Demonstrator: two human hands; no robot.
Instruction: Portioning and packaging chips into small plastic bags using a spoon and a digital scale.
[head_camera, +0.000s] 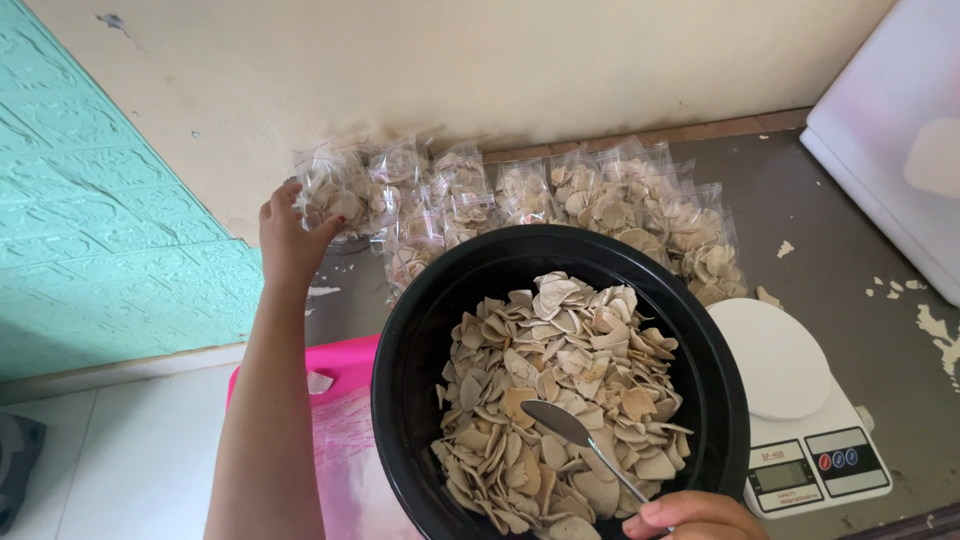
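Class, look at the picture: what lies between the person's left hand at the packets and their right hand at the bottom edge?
In the head view, the black bowl of pale chips lies between left hand and right hand, which holds a metal spoon.

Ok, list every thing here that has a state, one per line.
Left hand: stretched out, fingers on a packed bag.
Right hand: closed on the spoon handle.
Spoon: blade resting on the crackers, nothing scooped on it.
Black bowl: largely full of pale crackers.
Packed bags: filled, lined up along the wall.
Kitchen scale: platform bare; display too small to tell.
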